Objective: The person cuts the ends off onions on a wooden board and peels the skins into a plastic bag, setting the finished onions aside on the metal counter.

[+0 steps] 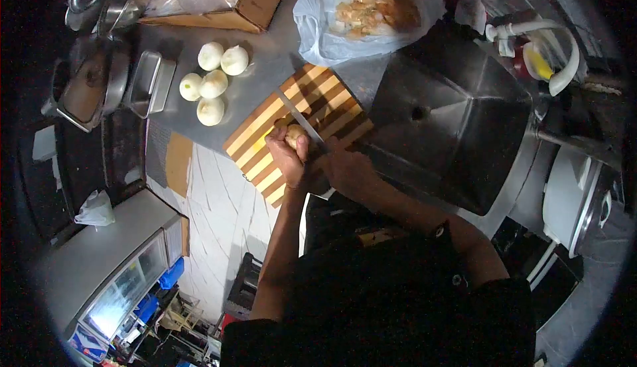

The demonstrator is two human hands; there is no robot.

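Note:
My left hand (286,156) is closed around a pale brownish onion (296,136), low over a striped wooden cutting board (257,165). Just to its right, my right hand (346,170) grips a knife (300,117), whose blade points away from me and slants up to the left across the board. The blade passes close beside the onion; the handle is hidden in my fist. Left of the board, several peeled white onions (213,84) lie grouped on the metal counter (265,55).
A plastic bag (312,32) with onion skins (381,8) sits behind the board. To the right is a dark sink (458,88) with a white hose (568,62). Metal pans (151,85) stand at left, and a cardboard box (255,5) at the back.

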